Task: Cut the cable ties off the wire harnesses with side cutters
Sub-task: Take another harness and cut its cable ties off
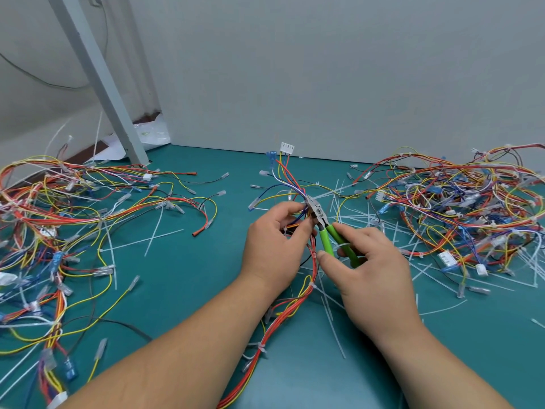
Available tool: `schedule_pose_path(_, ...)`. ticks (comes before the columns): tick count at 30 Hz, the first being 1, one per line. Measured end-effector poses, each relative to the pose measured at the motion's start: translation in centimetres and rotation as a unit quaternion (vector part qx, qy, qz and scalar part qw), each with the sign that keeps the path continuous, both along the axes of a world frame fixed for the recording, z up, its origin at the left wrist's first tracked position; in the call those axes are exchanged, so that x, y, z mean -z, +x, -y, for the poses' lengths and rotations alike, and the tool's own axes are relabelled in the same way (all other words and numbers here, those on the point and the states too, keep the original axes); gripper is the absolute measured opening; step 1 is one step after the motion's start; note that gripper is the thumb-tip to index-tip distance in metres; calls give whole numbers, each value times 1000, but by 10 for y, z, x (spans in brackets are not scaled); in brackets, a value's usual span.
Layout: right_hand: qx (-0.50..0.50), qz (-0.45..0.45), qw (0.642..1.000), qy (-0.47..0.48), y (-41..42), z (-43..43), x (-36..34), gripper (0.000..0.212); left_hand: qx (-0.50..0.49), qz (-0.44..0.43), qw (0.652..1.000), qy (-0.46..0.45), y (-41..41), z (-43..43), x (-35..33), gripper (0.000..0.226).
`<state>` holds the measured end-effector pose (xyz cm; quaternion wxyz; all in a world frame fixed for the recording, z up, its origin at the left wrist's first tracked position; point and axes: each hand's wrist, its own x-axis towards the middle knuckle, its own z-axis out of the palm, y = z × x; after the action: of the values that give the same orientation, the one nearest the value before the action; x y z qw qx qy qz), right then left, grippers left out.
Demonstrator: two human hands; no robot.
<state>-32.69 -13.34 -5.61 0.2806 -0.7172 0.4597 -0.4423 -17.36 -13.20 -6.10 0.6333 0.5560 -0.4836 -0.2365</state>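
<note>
My left hand (275,246) grips a wire harness (290,305) of red, orange and yellow wires at mid-table. The bundle runs from under that hand down toward the bottom edge, and its loose ends fan out beyond the hand toward a white connector (287,148). My right hand (371,267) holds green-handled side cutters (327,231), fingers curled round the handles. The metal jaws (313,204) sit against the bundle just past my left fingertips. A white cable tie (311,286) still wraps the harness below my left wrist.
A heap of harnesses (67,219) covers the left of the green mat, another heap (460,211) the right. Several cut white ties (392,228) litter the mat by my right hand. A grey post (100,78) leans at back left; a grey wall (324,69) closes the rear.
</note>
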Motion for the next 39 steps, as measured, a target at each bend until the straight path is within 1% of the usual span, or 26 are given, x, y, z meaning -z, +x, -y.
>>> schedule_pose_path(7, -3, 11, 1000, 15, 0, 1, 0, 43, 1, 5, 1000, 2, 1, 1, 2, 19)
schedule_pose_path(13, -26, 39, 998, 37, 1, 1, -2, 35, -7, 10, 1000, 9, 1, 2, 3, 21)
schedule_pose_path(17, -44, 57, 996, 43, 2, 0, -3, 41, -17, 11, 1000, 15, 2, 3, 4, 20)
schedule_pose_path(20, -55, 64, 995, 55, 3, -1, -1, 39, -21, 4, 1000, 22, 3, 4, 6, 18)
schedule_pose_path(23, -65, 63, 994, 59, 3, 0, 1, 35, -25, 3, 999, 24, 3, 4, 5, 21)
schedule_pose_path(30, -65, 63, 994, 63, 4, 1, 2, 33, -23, 3, 1000, 18, 2, 3, 4, 20)
schedule_pose_path(34, -69, 58, 994, 69, 5, 1, 0, 28, -20, 0, 1000, 16, 2, 3, 3, 20)
schedule_pose_path(36, -73, 71, 992, 78, 5, 0, 0, 27, -19, 3, 1000, 14, 3, 3, 3, 19)
schedule_pose_path(39, -66, 128, 986, 88, 6, 0, 0, 27, -16, 10, 1000, 21, 2, 3, 4, 14)
